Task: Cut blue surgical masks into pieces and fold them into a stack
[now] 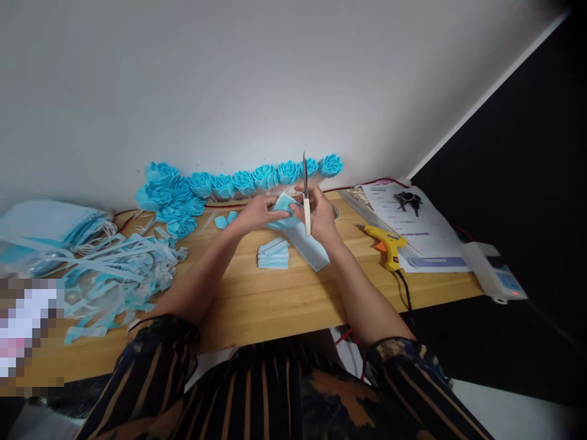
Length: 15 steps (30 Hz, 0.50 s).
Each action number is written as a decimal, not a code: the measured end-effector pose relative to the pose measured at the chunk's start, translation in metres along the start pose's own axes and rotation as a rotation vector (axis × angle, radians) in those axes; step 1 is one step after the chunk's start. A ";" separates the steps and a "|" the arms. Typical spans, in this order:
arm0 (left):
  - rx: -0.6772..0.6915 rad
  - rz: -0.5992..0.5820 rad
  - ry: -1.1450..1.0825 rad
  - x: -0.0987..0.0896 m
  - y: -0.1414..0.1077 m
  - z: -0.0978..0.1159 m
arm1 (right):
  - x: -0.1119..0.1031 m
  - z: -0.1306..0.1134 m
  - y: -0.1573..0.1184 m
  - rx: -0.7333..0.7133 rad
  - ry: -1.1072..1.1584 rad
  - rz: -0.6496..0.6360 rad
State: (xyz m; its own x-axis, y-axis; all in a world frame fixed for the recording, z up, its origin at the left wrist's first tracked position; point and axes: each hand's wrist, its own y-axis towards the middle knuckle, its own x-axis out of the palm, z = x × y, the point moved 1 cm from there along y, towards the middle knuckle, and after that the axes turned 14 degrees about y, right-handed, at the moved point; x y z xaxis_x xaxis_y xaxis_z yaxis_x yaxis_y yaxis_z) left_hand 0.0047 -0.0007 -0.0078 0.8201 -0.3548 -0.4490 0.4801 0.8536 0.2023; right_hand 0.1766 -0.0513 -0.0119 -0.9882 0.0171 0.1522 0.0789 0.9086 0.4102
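My left hand (257,214) is closed on a folded piece of light-blue mask fabric (284,201), thumb on top. At the fabric's right edge, my right hand (321,215) pinches it too. Scissors (307,211) with a pale handle, seen edge-on, rest in that same hand, blades pointing up and away. Below the hands lies a long pale-blue strip (312,249), slanting down to the right. Beside it sits a small stack of cut blue rectangles (273,256). Small blue petal-shaped pieces (221,222) lie left of my left hand.
Blue fabric flowers (243,182) line the wall. To the left are a heap of cut strips (123,275) and stacked masks (50,223). On the right lie a yellow glue gun (389,244), keys (408,200), printed paper (426,235) and a white power strip (493,272).
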 end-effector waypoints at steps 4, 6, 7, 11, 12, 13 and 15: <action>-0.061 0.163 -0.101 -0.001 0.000 -0.001 | 0.000 0.003 0.002 -0.015 0.032 0.102; -0.092 0.270 -0.250 -0.003 0.001 -0.001 | 0.001 0.005 0.003 -0.001 0.108 0.123; -0.098 0.305 -0.313 -0.004 0.001 -0.001 | 0.002 0.007 0.003 0.020 0.143 0.113; -0.085 0.365 -0.441 -0.003 0.001 -0.001 | 0.009 0.013 -0.002 0.094 0.177 0.050; -0.077 0.366 -0.460 -0.002 0.001 0.000 | 0.012 0.015 -0.004 0.100 0.167 0.046; -0.066 0.366 -0.480 -0.001 0.001 0.000 | 0.015 0.016 -0.006 0.101 0.150 0.047; -0.036 0.366 -0.526 0.000 0.002 0.002 | 0.020 0.019 -0.009 0.093 0.101 0.055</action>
State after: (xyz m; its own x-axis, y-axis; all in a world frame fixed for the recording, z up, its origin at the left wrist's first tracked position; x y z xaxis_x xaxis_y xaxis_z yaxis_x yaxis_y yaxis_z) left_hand 0.0059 0.0004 -0.0060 0.9764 -0.1704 0.1326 0.1373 0.9640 0.2279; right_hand 0.1539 -0.0510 -0.0299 -0.9640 0.0304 0.2641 0.1158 0.9423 0.3140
